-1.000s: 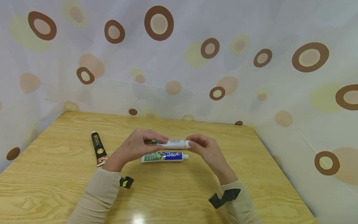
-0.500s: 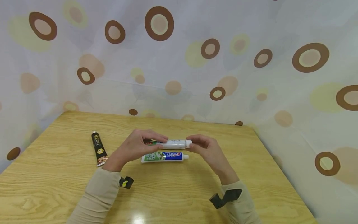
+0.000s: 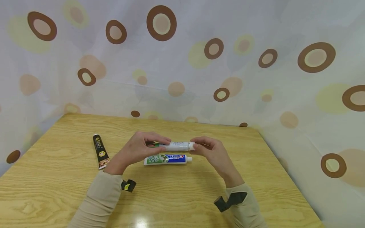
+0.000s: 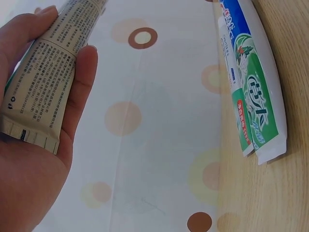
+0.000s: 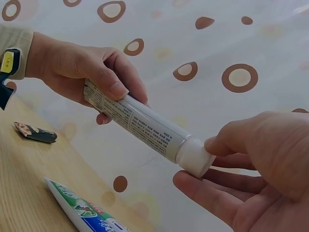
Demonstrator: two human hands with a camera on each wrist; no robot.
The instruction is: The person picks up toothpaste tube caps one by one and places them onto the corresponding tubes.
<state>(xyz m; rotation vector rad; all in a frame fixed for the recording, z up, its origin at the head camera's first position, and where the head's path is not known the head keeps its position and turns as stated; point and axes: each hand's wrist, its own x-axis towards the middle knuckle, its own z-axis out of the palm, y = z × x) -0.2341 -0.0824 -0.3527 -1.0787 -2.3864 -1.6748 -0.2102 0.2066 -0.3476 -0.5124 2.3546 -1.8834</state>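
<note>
Toothpaste tube (image 5: 145,123) was held sideways above bench (image 3: 171,196); left hand (image 3: 135,149) gripped its body, apparently for steadiness, leaving white cap (image 5: 191,157) exposed for right hand (image 3: 213,155), fingers pinching it.

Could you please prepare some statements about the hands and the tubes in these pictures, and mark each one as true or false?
1. The left hand holds a pale tube by its body. True.
2. The blue-and-green tube is in the right hand. False: the blue-and-green tube lies on the table.
3. The right hand pinches the white cap. True.
4. The black tube stands upright. False: the black tube lies on its side.
</note>
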